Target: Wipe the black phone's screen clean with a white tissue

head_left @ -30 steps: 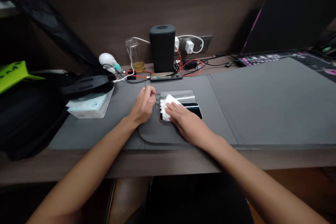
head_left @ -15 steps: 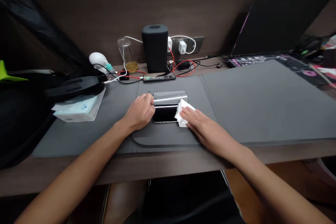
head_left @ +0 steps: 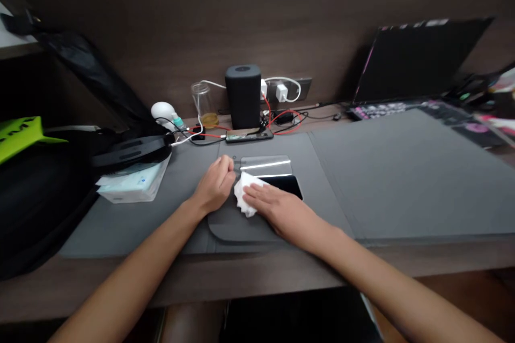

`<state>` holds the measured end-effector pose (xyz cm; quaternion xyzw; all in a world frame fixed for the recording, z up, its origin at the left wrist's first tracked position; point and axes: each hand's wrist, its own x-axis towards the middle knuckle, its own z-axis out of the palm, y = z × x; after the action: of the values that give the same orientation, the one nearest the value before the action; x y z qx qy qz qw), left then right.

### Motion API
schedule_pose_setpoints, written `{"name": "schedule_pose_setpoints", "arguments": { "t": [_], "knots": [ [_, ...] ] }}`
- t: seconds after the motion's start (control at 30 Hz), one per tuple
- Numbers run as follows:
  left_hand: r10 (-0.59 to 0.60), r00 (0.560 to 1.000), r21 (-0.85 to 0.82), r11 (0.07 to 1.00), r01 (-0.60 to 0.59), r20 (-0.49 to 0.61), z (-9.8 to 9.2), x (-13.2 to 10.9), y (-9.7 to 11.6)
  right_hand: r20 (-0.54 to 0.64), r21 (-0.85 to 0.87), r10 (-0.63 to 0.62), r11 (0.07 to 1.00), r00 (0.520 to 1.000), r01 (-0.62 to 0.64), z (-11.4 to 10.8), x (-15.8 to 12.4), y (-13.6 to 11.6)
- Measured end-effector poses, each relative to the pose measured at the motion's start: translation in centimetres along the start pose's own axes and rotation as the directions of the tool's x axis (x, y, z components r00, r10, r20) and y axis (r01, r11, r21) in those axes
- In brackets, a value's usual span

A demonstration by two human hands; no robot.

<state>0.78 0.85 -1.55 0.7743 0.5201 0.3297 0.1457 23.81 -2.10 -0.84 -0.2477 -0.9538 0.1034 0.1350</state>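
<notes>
A black phone lies flat on the grey desk mat. My right hand presses a folded white tissue over the phone's left end, its fingers lying on top of the tissue. Just behind the phone is a clear, shiny rectangular sheet. My left hand rests on the mat beside the phone's left end, fingers curled closed; whether anything is inside them is hidden.
A black speaker, a glass jar, cables and another phone stand or lie along the back. A tissue pack and black bag are at the left. An open laptop is at the back right.
My right hand has slid the tissue leftward, from the phone's right end to its left end. The phone's right end now shows. The camera view has shifted slightly; my left hand stays closed beside it.
</notes>
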Motion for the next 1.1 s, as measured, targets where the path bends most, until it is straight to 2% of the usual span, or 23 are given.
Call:
{"name": "schedule_pose_setpoints", "arguments": {
  "t": [0.17, 0.3, 0.43, 0.63, 0.73, 0.83, 0.97, 1.1],
  "knots": [
    [-0.006, 1.0, 0.041, 0.999, 0.005, 0.026, 0.4, 0.1, 0.0, -0.03, -0.008, 0.122, 0.992, 0.992, -0.122, -2.8, -5.3, 1.6],
    [-0.029, 0.999, 0.089, 0.996, 0.026, 0.026, 0.6, 0.4, 0.2, -0.048, 0.021, 0.233, 0.972, 0.971, -0.232, -3.4, -6.7, 3.1],
    [-0.057, 0.998, 0.136, 0.989, 0.052, 0.031, 0.7, 0.6, 0.3, -0.026, 0.046, 0.207, 0.977, 0.978, -0.206, -2.6, -4.6, 3.4],
    [-0.058, 0.998, 0.157, 0.986, 0.054, 0.019, 0.7, 0.7, 0.1, -0.013, 0.015, 0.053, 0.998, 0.998, -0.053, -0.4, 0.7, 1.2],
    [-0.034, 0.999, 0.136, 0.99, 0.032, 0.009, 0.6, 0.5, 0.0, -0.023, 0.033, 0.002, 0.999, 1.0, -0.001, 0.1, 1.2, 0.5],
    [0.04, 0.999, 0.106, 0.994, -0.039, -0.002, 0.3, 0.4, 0.3, -0.023, 0.056, -0.029, 0.998, 0.999, 0.03, -0.4, -0.6, 0.7],
    [0.166, 0.985, 0.088, 0.981, -0.171, 0.055, 0.0, 0.4, 0.8, -0.08, 0.088, 0.031, 0.996, 0.996, -0.024, -1.9, -4.5, 2.3],
    [0.149, 0.988, 0.078, 0.985, -0.152, 0.042, 0.1, 0.8, 0.9, -0.076, 0.047, 0.122, 0.992, 0.99, -0.119, -3.0, -6.4, 4.1]
  ]
}}
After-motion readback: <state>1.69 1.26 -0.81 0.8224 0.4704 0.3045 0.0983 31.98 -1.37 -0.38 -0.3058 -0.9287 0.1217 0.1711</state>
